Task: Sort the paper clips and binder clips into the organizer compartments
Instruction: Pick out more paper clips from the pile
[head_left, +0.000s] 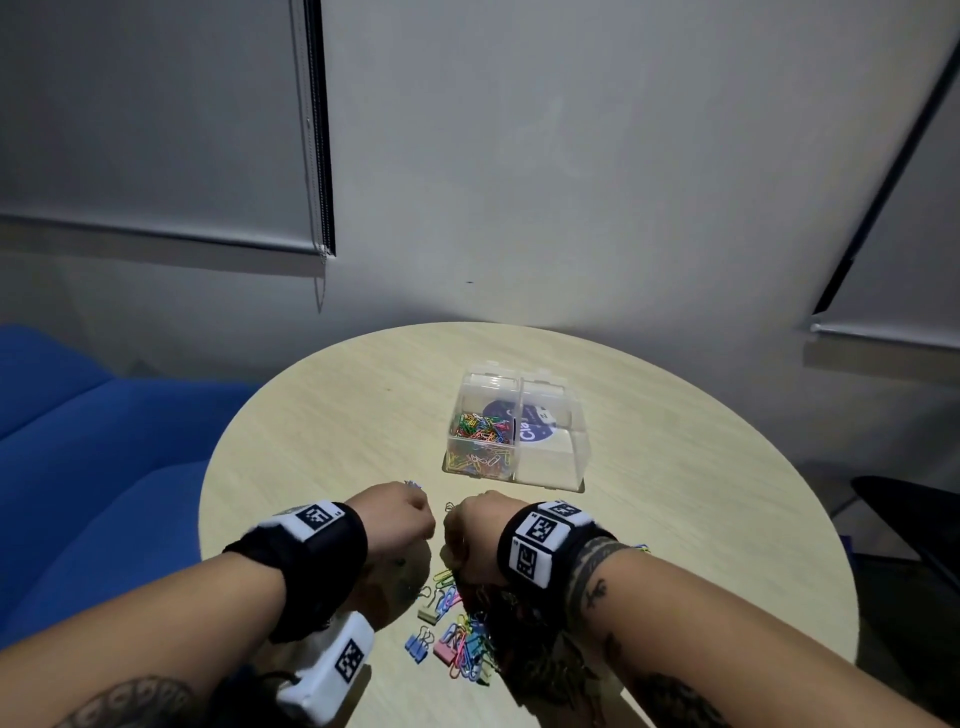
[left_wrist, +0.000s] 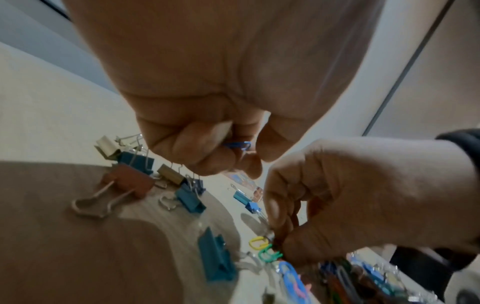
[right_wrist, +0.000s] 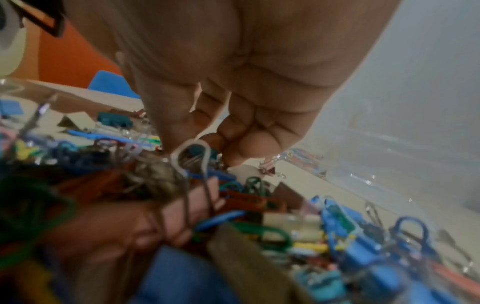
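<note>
While left hand pinches blue paper clip and right hand pinches into mixed pile on worktop: lift single clips only; drop into organizer left compartment, already holding paper clips. Reserve bare right compartment for binder clips.

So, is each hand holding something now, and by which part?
The left hand pinches a blue paper clip at one end, between curled fingertips. The right hand is curled over the clip pile; what it holds cannot be told.
</note>
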